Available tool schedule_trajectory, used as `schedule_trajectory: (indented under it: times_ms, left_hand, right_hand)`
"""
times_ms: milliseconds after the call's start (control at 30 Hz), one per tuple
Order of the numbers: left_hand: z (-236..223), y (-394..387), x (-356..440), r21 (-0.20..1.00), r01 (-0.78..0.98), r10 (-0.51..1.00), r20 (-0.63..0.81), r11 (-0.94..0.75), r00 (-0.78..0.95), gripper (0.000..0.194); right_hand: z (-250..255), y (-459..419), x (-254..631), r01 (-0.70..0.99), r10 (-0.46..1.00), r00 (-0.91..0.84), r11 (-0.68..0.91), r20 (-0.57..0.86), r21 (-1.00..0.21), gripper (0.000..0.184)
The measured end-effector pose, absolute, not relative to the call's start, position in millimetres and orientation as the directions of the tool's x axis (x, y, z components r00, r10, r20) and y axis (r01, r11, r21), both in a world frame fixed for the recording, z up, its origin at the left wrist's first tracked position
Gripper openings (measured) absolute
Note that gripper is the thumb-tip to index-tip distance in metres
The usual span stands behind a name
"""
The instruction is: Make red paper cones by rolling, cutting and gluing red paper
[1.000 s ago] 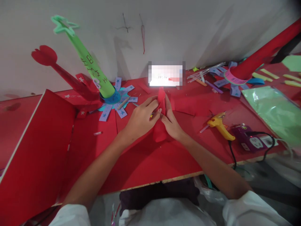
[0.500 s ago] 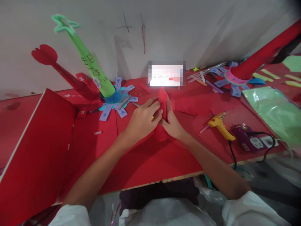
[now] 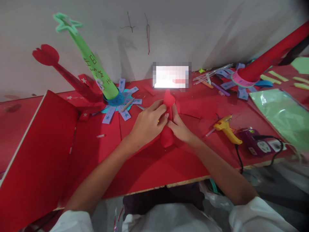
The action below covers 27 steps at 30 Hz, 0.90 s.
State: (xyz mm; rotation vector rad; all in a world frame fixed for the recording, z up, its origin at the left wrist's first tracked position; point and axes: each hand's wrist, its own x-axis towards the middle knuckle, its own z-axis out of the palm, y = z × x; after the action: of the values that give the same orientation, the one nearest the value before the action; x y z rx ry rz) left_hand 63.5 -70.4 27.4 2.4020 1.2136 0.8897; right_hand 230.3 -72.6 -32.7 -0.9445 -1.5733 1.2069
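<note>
Both hands close on a folded red craft sheet [image 3: 167,137] in front of me, with one rounded end sticking up and another hanging below. My left hand [image 3: 152,118] pinches it from the left, fingertips on its middle. From the right, my right hand [image 3: 179,128] grips the same sheet between thumb and fingers. A small yellow bit [image 3: 158,121] shows by the left fingers; what it is I cannot make out. The fingers partly hide the middle of the sheet.
A green paper cone [image 3: 101,71] with a star top and a red heart-topped stem [image 3: 70,75] stand left, behind a red board [image 3: 36,161]. To the right lie a yellow glue gun [image 3: 227,129], a purple box [image 3: 252,141] and green sheets [image 3: 280,112]. A lit screen [image 3: 171,77] leans at the wall.
The red sheet has turned slightly in my fingers, so more of its upper and lower ends shows. My hands have shifted very little.
</note>
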Motion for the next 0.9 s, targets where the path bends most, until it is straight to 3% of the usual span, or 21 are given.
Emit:
schedule_trajectory:
  times_ms: [233,467,567,633,767,900]
  left_hand:
    - [15,-69,70,0.62,0.557,0.831,0.46,-0.553,0.312,0.021]
    - [11,-55,63,0.693,0.501,0.843,0.511,-0.519,0.167,0.033]
    - [12,-46,55,0.737,0.455,0.846,0.527,-0.5,0.077,0.035]
    - [13,-37,46,0.784,0.389,0.848,0.529,-0.484,-0.011,0.04]
    - [15,-17,26,0.894,0.136,0.863,0.447,-0.426,-0.235,0.047]
    - [13,-10,21,0.914,-0.059,0.862,0.354,-0.401,-0.362,0.055]
  right_hand:
    - [-28,-71,226,0.08,0.926,-0.285,0.282,0.249,-0.956,0.085]
    - [-27,-77,220,0.106,0.908,-0.293,0.342,0.299,-0.934,0.1]
    - [-32,-78,219,0.122,0.916,-0.251,0.349,0.312,-0.929,0.087]
    - [-36,-77,220,0.101,0.929,-0.127,0.359,0.346,-0.928,0.074]
    - [-41,-74,223,0.015,0.89,0.196,0.417,0.411,-0.909,0.024]
    - [-44,-79,215,-0.085,0.924,0.162,0.363,0.347,-0.928,0.014]
